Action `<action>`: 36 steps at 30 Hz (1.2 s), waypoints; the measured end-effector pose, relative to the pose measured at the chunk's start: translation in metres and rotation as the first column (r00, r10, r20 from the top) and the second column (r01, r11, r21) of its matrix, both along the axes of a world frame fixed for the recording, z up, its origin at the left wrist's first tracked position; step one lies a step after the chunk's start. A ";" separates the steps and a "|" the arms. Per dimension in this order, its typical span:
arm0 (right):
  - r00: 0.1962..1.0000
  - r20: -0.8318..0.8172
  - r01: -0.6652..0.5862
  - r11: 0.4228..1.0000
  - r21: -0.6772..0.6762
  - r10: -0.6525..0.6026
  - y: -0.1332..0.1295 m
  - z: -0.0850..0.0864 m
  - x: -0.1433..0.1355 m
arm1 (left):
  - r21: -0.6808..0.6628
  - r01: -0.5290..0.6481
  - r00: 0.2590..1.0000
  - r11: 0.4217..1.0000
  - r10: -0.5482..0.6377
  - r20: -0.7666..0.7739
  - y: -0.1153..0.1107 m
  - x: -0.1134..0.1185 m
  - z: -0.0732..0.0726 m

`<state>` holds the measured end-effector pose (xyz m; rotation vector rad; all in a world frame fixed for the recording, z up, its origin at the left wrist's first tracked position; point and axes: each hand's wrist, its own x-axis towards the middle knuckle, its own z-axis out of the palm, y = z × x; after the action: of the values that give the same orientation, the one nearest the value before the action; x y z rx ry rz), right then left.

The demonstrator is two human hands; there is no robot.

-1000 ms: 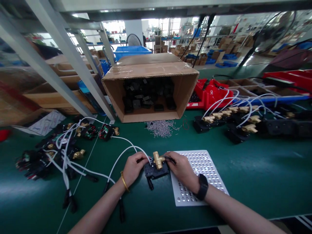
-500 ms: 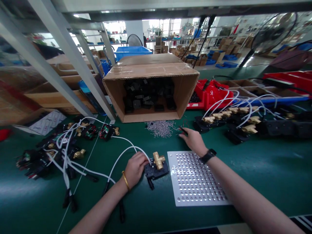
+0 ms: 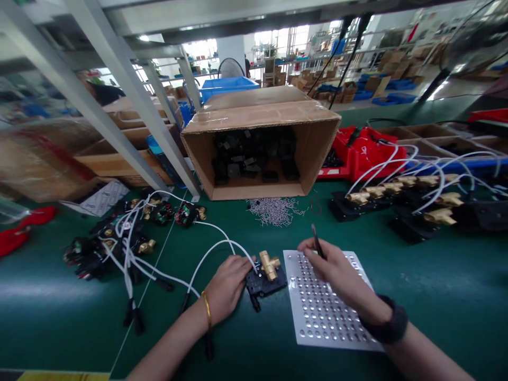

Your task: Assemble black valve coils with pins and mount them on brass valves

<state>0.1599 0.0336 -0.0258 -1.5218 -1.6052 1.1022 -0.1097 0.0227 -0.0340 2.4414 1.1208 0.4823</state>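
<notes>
Brass valve: our brass tee fitting point(image 3: 269, 264) sits on its black module point(image 3: 265, 283), beside the perforated plate point(image 3: 329, 317).
Left hand: our left hand point(image 3: 228, 286) grasps the module's edge.
Right hand: our right hand point(image 3: 337, 270), back from the pin pile point(image 3: 273, 209), pinches tweezers point(image 3: 317, 247) over the plate.

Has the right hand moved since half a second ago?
Yes. The right hand came back from beside the pin pile to over the perforated plate, toward the person.
</notes>
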 end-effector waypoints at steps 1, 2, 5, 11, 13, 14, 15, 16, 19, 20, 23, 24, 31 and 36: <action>0.992 -0.129 -0.015 0.994 -0.108 0.001 -0.015 -0.002 -0.004 | -0.001 -0.052 0.998 0.999 0.052 -0.031 0.001 -0.004 0.010; 0.979 -0.205 -0.020 0.986 -0.168 -0.015 -0.028 -0.004 -0.008 | 0.009 -0.135 0.990 0.991 0.135 -0.043 0.004 -0.008 0.021; 0.981 -0.163 0.102 0.993 -0.052 -0.109 -0.049 -0.016 -0.024 | 0.085 -0.424 0.905 0.902 0.425 0.005 0.031 -0.010 0.050; 0.977 0.162 0.099 0.971 0.218 -0.136 -0.051 -0.033 -0.042 | 0.039 -0.281 0.953 0.959 0.284 -0.106 0.120 0.037 0.030; 0.965 0.245 0.019 0.955 0.297 -0.096 -0.052 -0.035 -0.042 | 0.001 -0.250 0.961 0.968 0.248 -0.125 0.138 0.051 0.010; 0.956 0.285 -0.031 0.943 0.330 -0.069 -0.053 -0.035 -0.042 | -0.018 -0.242 0.962 0.970 0.238 -0.130 0.144 0.056 0.001; 0.945 0.323 -0.081 0.931 0.355 -0.041 -0.054 -0.035 -0.042 | -0.035 -0.241 0.963 0.970 0.234 -0.131 0.149 0.059 -0.005; 0.935 0.354 -0.125 0.920 0.371 -0.016 -0.055 -0.035 -0.043 | -0.052 -0.245 0.963 0.968 0.237 -0.124 0.151 0.061 -0.010; 0.927 0.373 -0.190 0.895 0.403 0.028 -0.057 -0.037 -0.042 | -0.087 -0.293 0.956 0.952 0.289 -0.057 0.150 0.061 -0.007; 0.934 0.356 -0.185 0.890 0.417 0.027 -0.058 -0.039 -0.041 | -0.089 -0.321 0.947 0.943 0.320 -0.017 0.146 0.058 -0.002; 0.950 0.312 -0.168 0.886 0.431 0.028 -0.068 -0.046 -0.034 | -0.083 -0.432 0.888 0.898 0.440 0.136 0.116 0.042 0.023; 0.946 0.321 -0.182 0.893 0.413 0.045 -0.073 -0.048 -0.030 | -0.084 -0.469 0.860 0.879 0.476 0.186 0.099 0.036 0.031; 0.892 0.442 -0.237 0.934 0.268 0.100 -0.059 -0.029 -0.025 | -0.287 -0.599 0.537 0.748 0.641 0.549 -0.050 0.021 0.015; 0.858 0.476 -0.306 0.937 0.168 0.194 -0.034 -0.025 -0.046 | 0.060 -0.560 0.746 0.826 0.472 0.470 -0.081 0.041 -0.025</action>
<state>0.1139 0.0000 -0.0512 -1.5051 -2.2229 0.6680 -0.0690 -0.0581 -0.0592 1.9685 1.5954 1.3048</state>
